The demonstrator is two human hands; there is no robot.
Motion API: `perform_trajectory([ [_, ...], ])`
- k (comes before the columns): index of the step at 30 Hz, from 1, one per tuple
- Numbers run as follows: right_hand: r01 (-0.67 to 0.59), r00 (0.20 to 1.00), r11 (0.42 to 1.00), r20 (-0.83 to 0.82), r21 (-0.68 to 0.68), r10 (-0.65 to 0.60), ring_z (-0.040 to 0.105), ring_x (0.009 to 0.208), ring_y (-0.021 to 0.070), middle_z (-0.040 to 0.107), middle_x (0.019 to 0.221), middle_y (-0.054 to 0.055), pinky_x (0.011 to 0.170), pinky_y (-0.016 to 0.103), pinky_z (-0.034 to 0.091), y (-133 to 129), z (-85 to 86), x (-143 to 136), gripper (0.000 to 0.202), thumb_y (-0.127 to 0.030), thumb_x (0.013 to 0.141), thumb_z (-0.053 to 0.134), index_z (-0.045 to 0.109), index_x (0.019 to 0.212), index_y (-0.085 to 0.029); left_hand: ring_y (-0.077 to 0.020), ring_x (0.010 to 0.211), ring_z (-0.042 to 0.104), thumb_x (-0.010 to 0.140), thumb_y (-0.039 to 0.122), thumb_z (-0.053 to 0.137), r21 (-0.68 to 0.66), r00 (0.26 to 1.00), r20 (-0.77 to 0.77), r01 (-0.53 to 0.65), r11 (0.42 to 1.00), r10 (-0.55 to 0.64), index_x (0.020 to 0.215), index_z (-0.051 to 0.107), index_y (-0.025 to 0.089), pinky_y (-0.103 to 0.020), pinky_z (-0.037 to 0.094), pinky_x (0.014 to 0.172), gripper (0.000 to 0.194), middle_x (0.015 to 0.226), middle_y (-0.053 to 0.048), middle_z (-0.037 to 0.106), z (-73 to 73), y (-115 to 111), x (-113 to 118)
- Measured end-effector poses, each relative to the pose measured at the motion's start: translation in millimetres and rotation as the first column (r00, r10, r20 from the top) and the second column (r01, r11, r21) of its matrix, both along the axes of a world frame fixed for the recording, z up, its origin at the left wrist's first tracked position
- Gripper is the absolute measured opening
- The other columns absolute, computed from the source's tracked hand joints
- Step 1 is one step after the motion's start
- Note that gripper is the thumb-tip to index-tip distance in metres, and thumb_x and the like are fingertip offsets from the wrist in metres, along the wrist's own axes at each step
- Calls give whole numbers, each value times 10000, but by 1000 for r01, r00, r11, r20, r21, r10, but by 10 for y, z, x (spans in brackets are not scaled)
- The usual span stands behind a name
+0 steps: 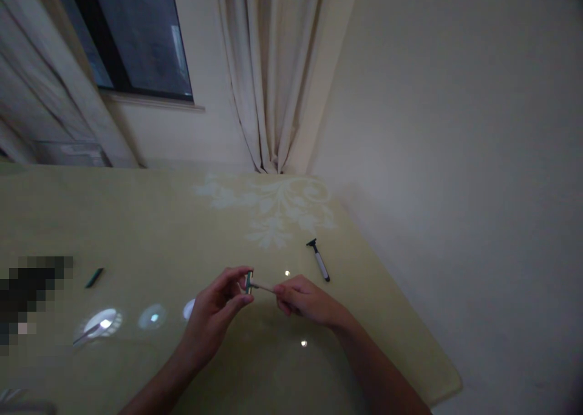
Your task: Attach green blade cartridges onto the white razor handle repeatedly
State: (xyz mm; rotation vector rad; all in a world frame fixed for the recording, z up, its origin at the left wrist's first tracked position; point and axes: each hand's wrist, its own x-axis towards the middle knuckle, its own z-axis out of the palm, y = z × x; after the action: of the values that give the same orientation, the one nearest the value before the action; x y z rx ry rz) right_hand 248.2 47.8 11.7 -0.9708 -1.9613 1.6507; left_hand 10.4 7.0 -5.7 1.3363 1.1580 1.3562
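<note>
In the head view, near the lower middle of the frame, I see the left hand [212,308] pinching the head of a pale-handled razor [260,286] between thumb and fingertips, while the right hand [305,298] grips the end of its handle. The razor is held above a yellowish worktop [150,226] with a pale leafy pattern. A second razor, dark-headed and grey-handled [320,263], lies on the worktop just beyond the right hand. Over at the left of the frame lies a small dark green piece [95,277]. A curtain [271,68] hangs at top centre, beside a window [136,32] at upper left.
</note>
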Motion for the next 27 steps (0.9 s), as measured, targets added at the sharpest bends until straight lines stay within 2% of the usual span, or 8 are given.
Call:
perform_trajectory([
  [8, -50, 999, 998, -21, -39, 50, 361, 532, 99, 418, 562, -49, 546, 262, 267, 7, -14, 9, 727, -811, 992, 463, 561, 660, -173, -153, 761, 659, 826, 294, 825, 24, 1000, -7, -22, 999, 22, 1163, 800, 241, -225, 544, 678, 342, 874, -7, 687, 18, -14, -7],
  [13, -20, 999, 999, -27, -44, 19, 358, 524, 98, 416, 561, -50, 535, 261, 258, 12, -13, 27, 701, -779, 1006, 484, 573, 670, -171, -147, 754, 658, 825, 282, 825, 33, 1000, -11, -22, 999, 22, 1155, 804, 259, -221, 548, 684, 331, 871, -1, 695, 20, -21, 6],
  [27, -79, 995, 992, -64, -96, 73, 333, 501, 86, 398, 542, -61, 524, 265, 244, -6, -23, -6, 732, -817, 987, 467, 538, 641, -176, -148, 746, 666, 828, 253, 817, 80, 999, -31, -31, 996, 34, 1151, 805, 266, -222, 548, 682, 323, 848, 7, 679, 28, -16, 8],
])
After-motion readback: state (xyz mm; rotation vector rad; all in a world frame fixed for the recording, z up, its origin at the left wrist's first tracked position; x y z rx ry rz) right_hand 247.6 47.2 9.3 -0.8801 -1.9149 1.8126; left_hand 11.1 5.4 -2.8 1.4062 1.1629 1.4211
